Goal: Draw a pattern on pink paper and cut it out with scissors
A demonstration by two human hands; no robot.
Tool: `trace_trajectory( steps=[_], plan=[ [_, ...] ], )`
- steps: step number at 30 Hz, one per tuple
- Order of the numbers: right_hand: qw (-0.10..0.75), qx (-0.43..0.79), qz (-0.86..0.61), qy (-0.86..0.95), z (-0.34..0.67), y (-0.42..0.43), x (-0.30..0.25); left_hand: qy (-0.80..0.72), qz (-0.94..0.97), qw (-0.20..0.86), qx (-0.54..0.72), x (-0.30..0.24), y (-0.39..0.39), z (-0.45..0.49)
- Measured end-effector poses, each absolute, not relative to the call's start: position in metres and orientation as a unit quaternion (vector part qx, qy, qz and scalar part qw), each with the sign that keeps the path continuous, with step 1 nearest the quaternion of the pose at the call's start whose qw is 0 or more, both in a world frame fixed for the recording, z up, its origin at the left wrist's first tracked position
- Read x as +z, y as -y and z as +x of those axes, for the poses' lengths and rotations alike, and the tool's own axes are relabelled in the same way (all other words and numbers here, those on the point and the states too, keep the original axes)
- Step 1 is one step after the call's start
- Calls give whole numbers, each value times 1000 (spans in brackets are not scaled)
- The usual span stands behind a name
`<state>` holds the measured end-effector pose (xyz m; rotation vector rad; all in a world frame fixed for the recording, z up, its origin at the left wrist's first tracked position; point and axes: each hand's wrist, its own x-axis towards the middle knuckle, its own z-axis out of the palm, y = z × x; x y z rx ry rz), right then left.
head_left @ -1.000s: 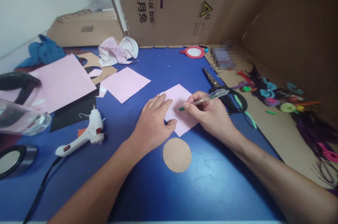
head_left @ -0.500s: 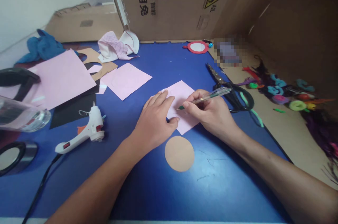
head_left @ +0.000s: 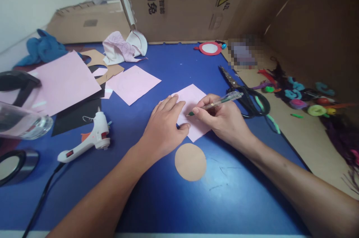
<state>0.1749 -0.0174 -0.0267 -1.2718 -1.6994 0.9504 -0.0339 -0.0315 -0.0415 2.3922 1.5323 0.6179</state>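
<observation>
A pink square of paper (head_left: pixel 193 133) lies on the blue table in front of me. My left hand (head_left: pixel 165 124) rests flat on its left side, fingers stretched out and thumb apart. My right hand (head_left: pixel 224 116) grips a clear pen (head_left: pixel 223 99) with a green tip end. The pen's point is at the paper's surface, near the middle; any marks there are too faint to make out. Just below the paper is a round brown cardboard disc (head_left: pixel 190 162), touched by neither hand.
Black-handled scissors (head_left: pixel 244 95) lie beyond my right hand. At the left are a white glue gun (head_left: pixel 91 137), a tape roll (head_left: pixel 18 167), a clear glass (head_left: pixel 25 124) and pink sheets (head_left: pixel 133 84). Colourful craft bits (head_left: pixel 297 95) cover cardboard on the right. A cardboard box (head_left: pixel 190 9) stands behind.
The pen has shifted very slightly to the left with my right hand. My left hand stays on the paper. The whole view has tilted a little.
</observation>
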Motion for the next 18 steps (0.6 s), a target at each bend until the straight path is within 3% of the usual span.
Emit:
trace_trajectory(
  steps=[18],
  plan=[
    [401,363,-496,680,176,15,-27,-522,819,109,213,-40,31,-33]
  ],
)
